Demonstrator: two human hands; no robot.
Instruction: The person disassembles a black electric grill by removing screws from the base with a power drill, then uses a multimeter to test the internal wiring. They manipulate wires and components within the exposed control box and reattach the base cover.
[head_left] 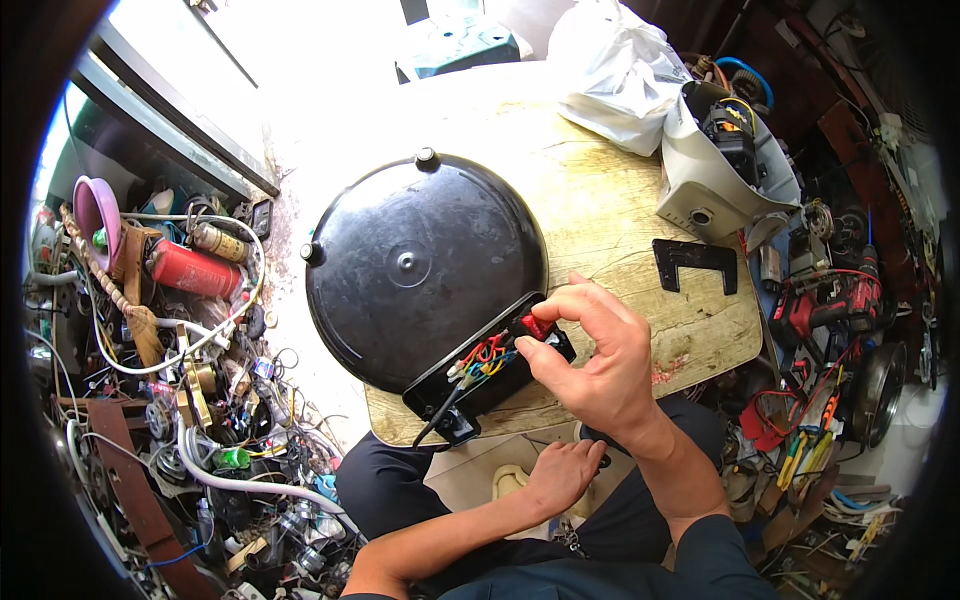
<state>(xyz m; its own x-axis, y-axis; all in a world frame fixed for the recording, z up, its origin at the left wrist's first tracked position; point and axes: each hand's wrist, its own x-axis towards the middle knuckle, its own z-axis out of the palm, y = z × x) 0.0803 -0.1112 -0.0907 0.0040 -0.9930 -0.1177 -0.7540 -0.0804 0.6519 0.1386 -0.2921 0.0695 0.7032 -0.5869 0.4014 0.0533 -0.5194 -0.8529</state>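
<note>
A round black pan-like appliance (430, 225) lies bottom up on the wooden table, with small feet at its rim. At its near edge, a black housing (480, 405) stands open, showing red, yellow and blue wires (485, 360). My right hand (600, 375) pinches a red switch (537, 326) between thumb and index finger at the right end of this housing. My left hand (565, 476) is lower, over my lap below the table edge. Its fingers are curled around something dark, mostly hidden. A black cable (436, 418) leaves the housing at its left end.
On the wooden table (600, 220) lie a black U-shaped bracket (695, 266), a white plastic bag (620, 75) and a pale housing (710, 180) with a motor inside. Cables, parts and a red cylinder (190, 268) crowd the left; a red drill (830, 310) and pliers lie right.
</note>
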